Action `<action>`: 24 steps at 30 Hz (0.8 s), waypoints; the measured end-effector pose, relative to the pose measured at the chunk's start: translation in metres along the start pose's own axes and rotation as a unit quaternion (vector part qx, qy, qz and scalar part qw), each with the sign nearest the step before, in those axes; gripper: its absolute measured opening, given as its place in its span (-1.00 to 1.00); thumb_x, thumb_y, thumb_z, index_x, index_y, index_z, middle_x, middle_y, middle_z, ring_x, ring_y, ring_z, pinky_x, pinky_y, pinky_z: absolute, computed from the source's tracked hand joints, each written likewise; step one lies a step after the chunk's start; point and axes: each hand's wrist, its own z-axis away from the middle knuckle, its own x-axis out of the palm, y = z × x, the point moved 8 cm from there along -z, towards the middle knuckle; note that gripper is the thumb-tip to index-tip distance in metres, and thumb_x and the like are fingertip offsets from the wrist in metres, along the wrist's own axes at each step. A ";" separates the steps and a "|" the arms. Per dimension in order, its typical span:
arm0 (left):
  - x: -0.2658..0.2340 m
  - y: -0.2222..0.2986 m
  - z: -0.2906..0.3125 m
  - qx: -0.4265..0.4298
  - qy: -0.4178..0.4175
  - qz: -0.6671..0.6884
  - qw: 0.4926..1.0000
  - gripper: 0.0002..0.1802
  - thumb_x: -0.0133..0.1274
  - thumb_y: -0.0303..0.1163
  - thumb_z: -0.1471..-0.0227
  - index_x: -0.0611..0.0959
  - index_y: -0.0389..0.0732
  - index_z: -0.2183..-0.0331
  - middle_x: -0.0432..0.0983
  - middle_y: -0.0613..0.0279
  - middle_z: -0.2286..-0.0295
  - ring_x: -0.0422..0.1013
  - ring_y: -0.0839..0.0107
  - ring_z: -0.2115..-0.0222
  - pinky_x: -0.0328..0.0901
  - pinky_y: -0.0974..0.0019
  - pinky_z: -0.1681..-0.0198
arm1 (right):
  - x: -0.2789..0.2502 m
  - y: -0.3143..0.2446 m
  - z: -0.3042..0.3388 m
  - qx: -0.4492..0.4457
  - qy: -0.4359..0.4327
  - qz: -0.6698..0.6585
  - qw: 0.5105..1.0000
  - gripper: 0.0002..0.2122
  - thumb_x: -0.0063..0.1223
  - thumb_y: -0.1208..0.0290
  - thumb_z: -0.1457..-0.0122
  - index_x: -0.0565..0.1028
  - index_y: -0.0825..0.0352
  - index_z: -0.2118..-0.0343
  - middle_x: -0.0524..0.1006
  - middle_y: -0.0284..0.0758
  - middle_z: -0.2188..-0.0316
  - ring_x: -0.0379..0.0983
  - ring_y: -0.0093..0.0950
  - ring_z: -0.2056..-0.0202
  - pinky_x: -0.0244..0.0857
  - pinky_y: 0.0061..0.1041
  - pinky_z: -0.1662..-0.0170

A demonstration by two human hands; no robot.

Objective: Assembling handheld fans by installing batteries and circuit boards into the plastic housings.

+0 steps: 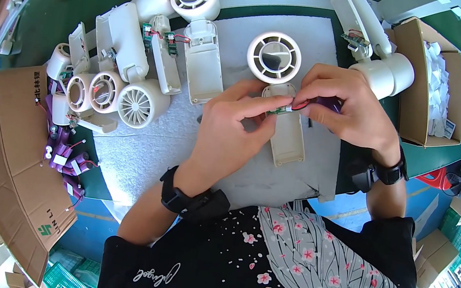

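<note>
Before me on the light cloth lies a white handheld fan housing with a round, slotted head (pixel 253 55) and an exposed handle shell (pixel 289 142). Above that shell, my left hand (pixel 222 136) is closed on a small green circuit board (pixel 278 110), pinched at the fingertips. My right hand (pixel 363 109) is closed too, with a purple battery (pixel 330 103) partly hidden in its fingers. Its thumb and forefinger meet at a red wire (pixel 303 105) beside the board. Fingers cover the exact spot where wire and board come together.
Several white fan parts (pixel 142 105) crowd the cloth's left side. Purple batteries (pixel 60 152) lie near an open cardboard box (pixel 6 123). At the right, more fan housings (pixel 378 74) sit beside a carton (pixel 455 91) of small white pieces. A grey cloth (pixel 142 156) covers the green table.
</note>
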 end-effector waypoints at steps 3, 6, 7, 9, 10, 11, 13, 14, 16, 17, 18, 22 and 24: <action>-0.006 0.001 0.002 0.029 0.073 0.002 0.997 -0.61 0.14 -0.63 0.18 0.70 -0.11 0.22 0.54 0.09 0.25 0.53 0.38 0.46 0.40 0.41 0.37 | 0.001 -0.002 -0.001 -0.002 -0.007 0.004 1.000 -0.84 0.21 0.67 0.08 0.57 0.36 0.38 0.49 -0.33 0.42 0.40 -0.47 0.46 0.25 -0.55 0.42; -0.007 0.004 0.002 0.014 0.080 0.006 0.997 -0.62 0.14 -0.63 0.17 0.70 -0.14 0.22 0.53 0.07 0.23 0.54 0.37 0.44 0.41 0.41 0.36 | 0.004 -0.004 -0.002 -0.003 -0.012 0.012 1.000 -0.85 0.25 0.64 0.06 0.58 0.36 0.38 0.48 -0.33 0.42 0.40 -0.48 0.46 0.24 -0.55 0.42; -0.007 0.004 0.001 0.007 0.083 0.010 0.996 -0.62 0.14 -0.62 0.17 0.70 -0.15 0.22 0.53 0.06 0.22 0.55 0.37 0.43 0.41 0.41 0.36 | 0.003 -0.004 -0.002 -0.012 -0.005 0.012 1.000 -0.85 0.26 0.63 0.07 0.58 0.35 0.38 0.48 -0.33 0.42 0.40 -0.49 0.47 0.24 -0.55 0.43; -0.007 0.005 0.001 0.001 0.078 0.012 0.997 -0.64 0.15 -0.61 0.16 0.70 -0.16 0.21 0.53 0.06 0.22 0.55 0.36 0.43 0.41 0.41 0.36 | 0.002 -0.004 -0.002 -0.031 0.010 0.013 0.999 -0.86 0.28 0.61 0.07 0.59 0.35 0.40 0.48 -0.34 0.42 0.39 -0.50 0.48 0.23 -0.56 0.44; -0.007 0.005 0.002 -0.005 0.074 0.014 0.997 -0.65 0.17 -0.60 0.15 0.69 -0.17 0.21 0.53 0.06 0.23 0.55 0.36 0.43 0.41 0.41 0.36 | 0.003 -0.004 -0.002 -0.031 0.011 0.013 0.999 -0.86 0.28 0.61 0.07 0.59 0.35 0.40 0.48 -0.34 0.42 0.39 -0.50 0.48 0.23 -0.56 0.44; -0.006 0.004 0.001 -0.012 0.070 0.016 0.997 -0.66 0.19 -0.59 0.14 0.69 -0.18 0.21 0.53 0.06 0.23 0.55 0.35 0.43 0.41 0.42 0.36 | 0.001 -0.006 -0.001 -0.038 0.030 0.012 0.999 -0.87 0.28 0.61 0.07 0.59 0.35 0.41 0.48 -0.34 0.43 0.39 -0.51 0.48 0.23 -0.57 0.45; -0.007 0.005 0.001 -0.001 0.069 0.004 0.998 -0.67 0.20 -0.57 0.13 0.69 -0.18 0.21 0.53 0.05 0.23 0.55 0.34 0.43 0.41 0.41 0.36 | -0.001 -0.011 0.000 -0.054 0.067 0.010 0.996 -0.88 0.28 0.61 0.07 0.59 0.36 0.42 0.47 -0.34 0.44 0.39 -0.52 0.49 0.22 -0.58 0.47; -0.007 0.006 0.000 0.010 0.067 -0.008 0.998 -0.68 0.20 -0.55 0.11 0.69 -0.18 0.21 0.53 0.05 0.23 0.55 0.34 0.42 0.41 0.40 0.36 | 0.001 -0.012 0.000 -0.055 0.066 0.010 0.996 -0.88 0.28 0.61 0.07 0.59 0.36 0.42 0.47 -0.34 0.44 0.39 -0.52 0.49 0.22 -0.58 0.47; -0.007 0.006 0.000 0.020 0.066 -0.020 0.997 -0.69 0.21 -0.53 0.09 0.69 -0.18 0.20 0.52 0.04 0.22 0.54 0.33 0.42 0.40 0.40 0.36 | 0.003 -0.012 -0.001 -0.051 0.086 0.008 0.995 -0.90 0.26 0.62 0.06 0.59 0.36 0.44 0.47 -0.34 0.46 0.38 -0.53 0.52 0.21 -0.58 0.49; -0.008 0.004 0.000 0.020 0.065 -0.019 0.998 -0.70 0.21 -0.52 0.08 0.69 -0.18 0.20 0.52 0.03 0.22 0.54 0.31 0.41 0.40 0.39 0.35 | 0.003 -0.012 -0.001 -0.049 0.096 0.006 0.994 -0.90 0.26 0.63 0.06 0.59 0.36 0.44 0.46 -0.33 0.48 0.38 -0.53 0.54 0.20 -0.58 0.51; -0.008 0.003 0.000 0.019 0.064 -0.018 0.998 -0.71 0.20 -0.52 0.07 0.69 -0.18 0.20 0.52 0.03 0.22 0.54 0.30 0.40 0.40 0.38 0.35 | 0.003 -0.014 0.000 -0.050 0.095 0.007 0.994 -0.90 0.26 0.63 0.06 0.59 0.36 0.44 0.46 -0.33 0.48 0.38 -0.53 0.54 0.20 -0.58 0.51; -0.008 0.000 0.001 0.018 0.053 -0.013 0.998 -0.71 0.18 -0.52 0.04 0.68 -0.17 0.18 0.50 0.01 0.20 0.54 0.28 0.38 0.39 0.35 0.34 | 0.005 -0.017 0.004 -0.030 0.092 0.072 0.993 -0.92 0.23 0.65 0.07 0.58 0.39 0.47 0.45 -0.33 0.53 0.36 -0.51 0.60 0.18 -0.56 0.55; -0.007 0.000 0.001 0.019 0.046 -0.010 0.999 -0.71 0.17 -0.53 0.03 0.68 -0.17 0.18 0.50 0.00 0.20 0.54 0.27 0.37 0.39 0.34 0.33 | 0.011 -0.019 0.004 -0.039 0.077 0.092 0.992 -0.93 0.21 0.66 0.08 0.56 0.40 0.49 0.44 -0.31 0.55 0.35 -0.46 0.63 0.17 -0.52 0.58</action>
